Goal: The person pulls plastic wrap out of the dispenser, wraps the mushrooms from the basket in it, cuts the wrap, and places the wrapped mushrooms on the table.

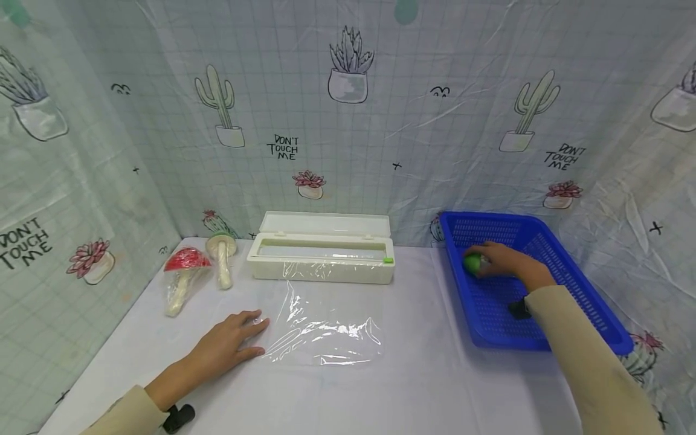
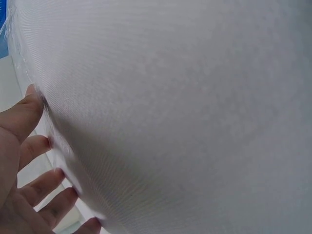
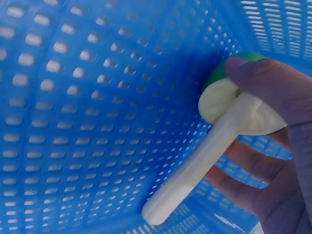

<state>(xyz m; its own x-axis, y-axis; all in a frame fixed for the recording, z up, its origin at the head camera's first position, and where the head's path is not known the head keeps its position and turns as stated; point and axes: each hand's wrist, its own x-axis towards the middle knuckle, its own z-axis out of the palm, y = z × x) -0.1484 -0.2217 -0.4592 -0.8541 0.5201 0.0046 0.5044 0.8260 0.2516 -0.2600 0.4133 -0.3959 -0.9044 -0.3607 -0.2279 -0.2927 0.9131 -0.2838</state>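
Observation:
My right hand (image 1: pixel 505 264) is inside the blue basket (image 1: pixel 462 302) and grips a toy mushroom with a green cap (image 1: pixel 472 263). In the right wrist view, the thumb presses on the cap while the pale stem (image 3: pixel 187 168) slants down beside the basket wall. My left hand (image 1: pixel 220 347) rests on the white table with its fingers spread, fingertips at the left edge of a clear sheet of plastic wrap (image 1: pixel 331 332). That sheet lies flat and reaches back to a white cling-film dispenser (image 1: pixel 321 270), whose lid is raised.
A red-capped mushroom (image 1: pixel 185 260) wrapped in clear film lies at the back left, beside a pale mushroom (image 1: pixel 223 266). Printed cloth (image 1: pixel 348 145) walls off the table at the back and both sides. The basket takes up the right side.

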